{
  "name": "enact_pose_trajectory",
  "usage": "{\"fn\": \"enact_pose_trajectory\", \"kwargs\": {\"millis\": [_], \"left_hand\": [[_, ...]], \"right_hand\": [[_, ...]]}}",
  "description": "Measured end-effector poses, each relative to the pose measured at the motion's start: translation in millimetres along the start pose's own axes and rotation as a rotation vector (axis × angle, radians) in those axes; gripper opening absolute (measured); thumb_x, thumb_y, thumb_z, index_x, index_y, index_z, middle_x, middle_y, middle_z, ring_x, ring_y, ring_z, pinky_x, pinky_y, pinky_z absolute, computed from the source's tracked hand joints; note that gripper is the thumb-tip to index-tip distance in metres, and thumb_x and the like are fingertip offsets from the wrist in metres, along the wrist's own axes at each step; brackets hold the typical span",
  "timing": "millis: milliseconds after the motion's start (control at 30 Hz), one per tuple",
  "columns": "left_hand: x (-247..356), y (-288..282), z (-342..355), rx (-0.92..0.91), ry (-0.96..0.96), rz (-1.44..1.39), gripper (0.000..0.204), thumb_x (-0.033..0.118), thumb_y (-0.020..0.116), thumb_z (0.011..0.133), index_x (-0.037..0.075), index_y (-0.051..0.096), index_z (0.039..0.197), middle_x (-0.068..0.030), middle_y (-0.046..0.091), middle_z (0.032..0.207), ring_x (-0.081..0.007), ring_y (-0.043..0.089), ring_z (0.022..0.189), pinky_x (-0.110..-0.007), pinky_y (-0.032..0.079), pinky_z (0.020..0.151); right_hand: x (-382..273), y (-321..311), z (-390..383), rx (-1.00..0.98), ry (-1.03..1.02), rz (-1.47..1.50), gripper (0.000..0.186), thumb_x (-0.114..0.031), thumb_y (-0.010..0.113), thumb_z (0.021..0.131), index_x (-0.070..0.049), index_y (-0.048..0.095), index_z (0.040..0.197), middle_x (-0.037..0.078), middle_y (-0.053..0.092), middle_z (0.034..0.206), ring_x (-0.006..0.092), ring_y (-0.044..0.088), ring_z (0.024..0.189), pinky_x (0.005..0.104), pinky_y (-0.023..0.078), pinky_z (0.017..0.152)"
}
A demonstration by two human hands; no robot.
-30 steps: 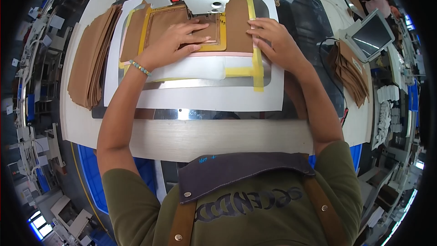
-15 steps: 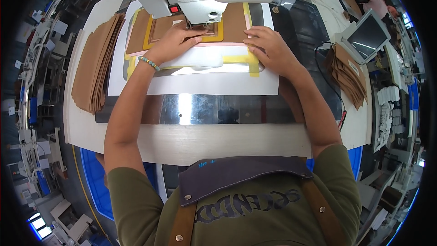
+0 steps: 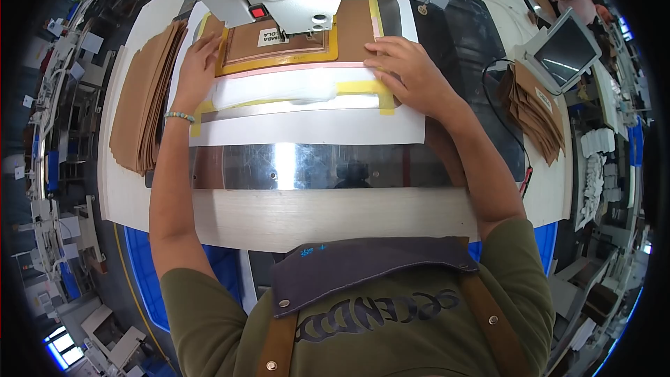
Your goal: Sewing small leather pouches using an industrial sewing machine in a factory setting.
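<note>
A brown fabric panel point(image 3: 359, 33) lies in a taped template beneath the white sewing machine head point(image 3: 293, 14). Pink strips edge the panel, and a yellow frame point(image 3: 331, 45) sits on top of it with a printed pale label point(image 3: 272, 37) inside. At the panel's left end rests my left hand point(image 3: 197, 73), its fingers stretched forward beside the yellow frame. My right hand point(image 3: 412, 75) lies with spread fingers on the template's right edge, over the pink and yellow tape. Neither hand grips anything. Under the template is a white sheet point(image 3: 307, 128).
To the left stands a pile of brown panels point(image 3: 145, 101); a smaller brown stack point(image 3: 534, 112) is at the right, near a tilted screen point(image 3: 562, 52). A black cable point(image 3: 506, 126) runs along the table's right side. Blue bins point(image 3: 148, 279) show below the front edge.
My left hand has moved left, from the front of the yellow frame beneath the machine head to the panel's left end, uncovering the label. The right hand and template have shifted slightly left.
</note>
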State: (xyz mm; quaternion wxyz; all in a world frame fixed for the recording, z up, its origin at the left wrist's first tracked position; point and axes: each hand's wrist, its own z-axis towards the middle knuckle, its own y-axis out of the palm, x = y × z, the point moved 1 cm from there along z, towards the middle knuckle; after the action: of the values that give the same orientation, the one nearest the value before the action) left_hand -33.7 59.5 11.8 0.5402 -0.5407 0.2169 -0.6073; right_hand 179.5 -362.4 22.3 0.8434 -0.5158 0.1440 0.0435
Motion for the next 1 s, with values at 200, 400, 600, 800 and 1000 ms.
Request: {"fn": "enact_pose_trajectory", "kwargs": {"millis": [200,400,600,800,1000], "left_hand": [[-48,-4,-15,-0.003,-0.064,0.318,0.049,0.026,0.059,0.110,0.002,0.060,0.153,-0.0153,0.053,0.164,-0.0371,0.048,0.151,-0.044,0.038,0.127],[-47,-15,-26,-0.019,-0.028,0.287,0.051,0.029,0.061,0.110,0.004,0.060,0.155,-0.0152,0.053,0.164,-0.0356,0.049,0.150,-0.044,0.038,0.126],[-48,-15,-21,-0.031,0.033,0.320,0.045,0.033,0.060,0.110,0.019,0.066,0.153,-0.0160,0.052,0.164,-0.0368,0.051,0.147,-0.046,0.040,0.124],[6,16,-18,0.098,0.122,0.346,0.041,0.029,0.066,0.106,0.006,0.072,0.139,-0.0176,0.060,0.141,-0.0371,0.057,0.126,-0.046,0.046,0.111],[48,45,-5,0.181,0.051,0.173,0.039,0.038,0.074,0.099,0.003,0.070,0.116,-0.0145,0.069,0.110,-0.0345,0.062,0.110,-0.044,0.052,0.096]], "right_hand": [[-1,-17,3,-0.012,0.006,-0.030,0.026,-0.018,0.067,0.102,-0.008,0.079,0.123,0.011,0.068,0.145,0.0312,0.055,0.143,0.0463,0.041,0.120],[-17,-88,-3,0.204,0.115,0.174,0.024,-0.012,0.069,0.102,-0.008,0.079,0.123,0.008,0.075,0.137,0.0283,0.065,0.134,0.0406,0.049,0.116],[-5,-73,-37,0.006,0.176,-0.037,0.023,-0.014,0.068,0.103,-0.007,0.079,0.122,0.007,0.075,0.136,0.0282,0.062,0.136,0.0436,0.045,0.118],[-52,-41,5,-0.049,-0.066,0.029,0.018,-0.014,0.072,0.100,-0.008,0.080,0.114,0.007,0.075,0.129,0.0288,0.064,0.128,0.0458,0.044,0.115],[-71,5,22,0.048,-0.162,-0.011,0.025,-0.015,0.077,0.095,-0.005,0.076,0.118,0.008,0.076,0.120,0.0277,0.067,0.116,0.0451,0.048,0.102]]}}
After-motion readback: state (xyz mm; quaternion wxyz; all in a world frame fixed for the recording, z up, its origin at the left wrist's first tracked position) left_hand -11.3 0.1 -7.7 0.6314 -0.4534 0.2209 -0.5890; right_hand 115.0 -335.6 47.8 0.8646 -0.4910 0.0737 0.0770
